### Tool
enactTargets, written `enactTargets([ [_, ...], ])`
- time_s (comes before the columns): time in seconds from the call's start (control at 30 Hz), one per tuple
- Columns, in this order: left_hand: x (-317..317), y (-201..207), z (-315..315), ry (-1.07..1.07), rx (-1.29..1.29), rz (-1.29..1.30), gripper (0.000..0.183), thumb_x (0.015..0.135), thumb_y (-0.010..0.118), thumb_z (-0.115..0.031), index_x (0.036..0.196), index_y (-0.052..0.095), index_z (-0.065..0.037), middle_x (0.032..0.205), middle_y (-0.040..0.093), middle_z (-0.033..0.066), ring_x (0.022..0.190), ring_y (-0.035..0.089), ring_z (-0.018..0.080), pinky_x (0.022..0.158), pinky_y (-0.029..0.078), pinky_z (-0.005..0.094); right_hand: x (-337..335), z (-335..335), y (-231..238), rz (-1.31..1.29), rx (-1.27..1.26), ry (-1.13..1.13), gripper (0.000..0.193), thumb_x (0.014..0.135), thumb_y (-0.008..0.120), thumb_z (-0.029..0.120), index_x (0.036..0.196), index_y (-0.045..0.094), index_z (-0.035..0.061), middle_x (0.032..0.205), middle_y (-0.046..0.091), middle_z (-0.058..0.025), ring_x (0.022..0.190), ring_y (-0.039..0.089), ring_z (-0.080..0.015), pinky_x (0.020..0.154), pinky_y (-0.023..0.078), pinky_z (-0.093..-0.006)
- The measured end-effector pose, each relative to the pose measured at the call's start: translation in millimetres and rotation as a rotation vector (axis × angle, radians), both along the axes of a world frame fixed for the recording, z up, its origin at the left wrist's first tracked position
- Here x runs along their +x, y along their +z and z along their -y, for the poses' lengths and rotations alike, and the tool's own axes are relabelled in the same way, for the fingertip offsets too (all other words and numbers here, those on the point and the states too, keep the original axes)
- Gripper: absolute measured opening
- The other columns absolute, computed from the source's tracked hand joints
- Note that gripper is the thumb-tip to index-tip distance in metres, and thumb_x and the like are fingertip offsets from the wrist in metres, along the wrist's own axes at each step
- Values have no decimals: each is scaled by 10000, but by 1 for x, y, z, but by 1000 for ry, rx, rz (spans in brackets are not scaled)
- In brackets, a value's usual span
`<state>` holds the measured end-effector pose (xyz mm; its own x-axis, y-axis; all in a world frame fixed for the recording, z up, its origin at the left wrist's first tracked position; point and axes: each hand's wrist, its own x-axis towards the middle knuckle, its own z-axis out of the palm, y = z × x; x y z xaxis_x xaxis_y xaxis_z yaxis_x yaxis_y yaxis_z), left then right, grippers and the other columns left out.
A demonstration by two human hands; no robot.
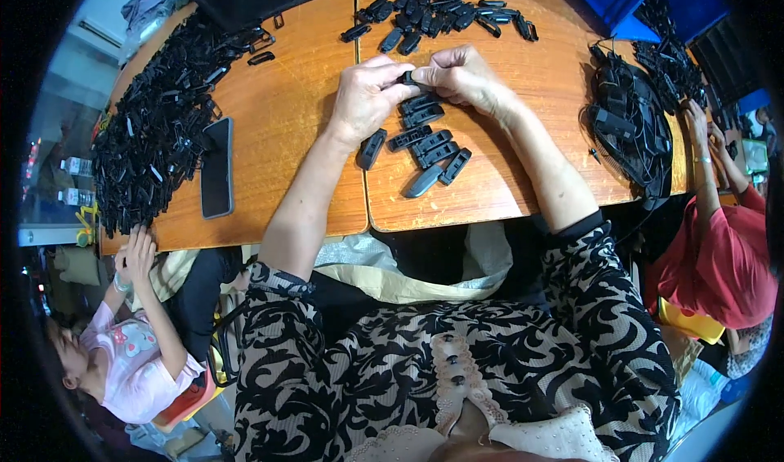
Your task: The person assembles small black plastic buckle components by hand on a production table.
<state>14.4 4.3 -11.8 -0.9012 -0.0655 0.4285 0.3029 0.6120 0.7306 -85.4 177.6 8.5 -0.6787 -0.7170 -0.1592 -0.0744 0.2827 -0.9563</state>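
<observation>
Over the middle of the wooden table, my left hand (363,99) and my right hand (465,78) meet with their fingers closed on a small black plastic part (407,77). The fingers cover most of it, so its full shape is hidden. Just below my hands lies a loose group of oblong black plastic pieces (435,149), several showing hollow insides. One more oblong black piece (372,148) rests near my left wrist, and a smooth one (423,182) is closest to the table's near edge.
Beyond my hands several black plastic pieces (425,15) lie scattered. A large heap of black parts (159,119) covers the table's left side, beside a dark phone (217,168). At right are a black bag with cables (629,127) and blue bins (596,1). People sit at both sides.
</observation>
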Motion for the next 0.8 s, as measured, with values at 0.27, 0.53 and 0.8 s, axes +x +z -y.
enactTargets([
  [0.27, -8, 11, 7, -101, 197, 8, 292, 748, 798, -71, 1038, 767, -78, 1185, 687, 64, 831, 637, 115, 764, 536, 240, -4, -10, 1, 69, -166, 105, 420, 825, 762, 466, 809, 706, 50, 629, 570, -1, 586, 499, -80, 543, 397, -256],
  [0.53, -39, -4, 31, 245, 196, 38, 456, 904, 681, -282, 1276, 622, -23, 1231, 637, 157, 1060, 611, 209, 929, 473, 318, 2, 1, 5, -648, 169, 316, 505, 840, 697, 534, 906, 734, 35, 755, 689, -160, 757, 664, -290, 703, 505, -412],
  [0.8, -63, 3, 17, 317, -435, 81, 267, 861, 695, -271, 1087, 736, -136, 1108, 687, 98, 1067, 619, 304, 939, 474, 380, -92, -74, -33, -1231, 481, -745, 276, 871, 629, 303, 1041, 704, 99, 1138, 619, -186, 1109, 570, -343, 865, 504, -468],
])
